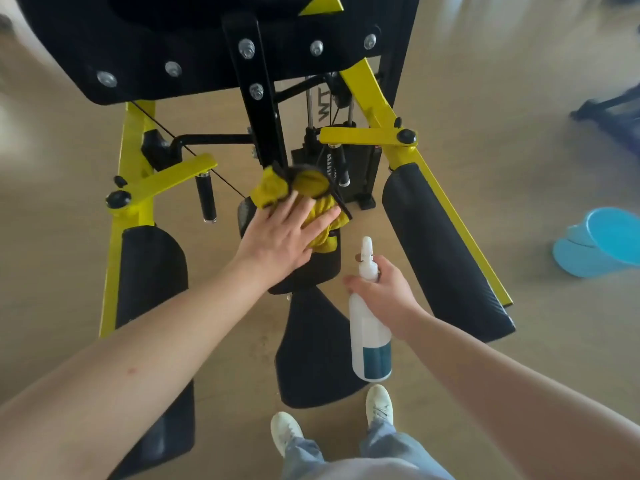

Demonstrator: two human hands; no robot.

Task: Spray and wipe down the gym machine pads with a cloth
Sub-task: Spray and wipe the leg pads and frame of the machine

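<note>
The left hand (280, 237) lies flat with fingers spread, pressing one yellow cloth (304, 195) onto the centre pad (311, 268). Just right of that pad, the right hand (384, 292) grips one spray bottle (369, 334) — two long side pads (446, 251) flank it.

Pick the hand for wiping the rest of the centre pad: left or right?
Left. The left hand lies flat on the yellow cloth, pressing it onto the centre pad. The right hand is occupied gripping the spray bottle beside the pad.

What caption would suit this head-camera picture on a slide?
Left hand presses a yellow cloth on a black machine pad; right hand holds a spray bottle.
</note>
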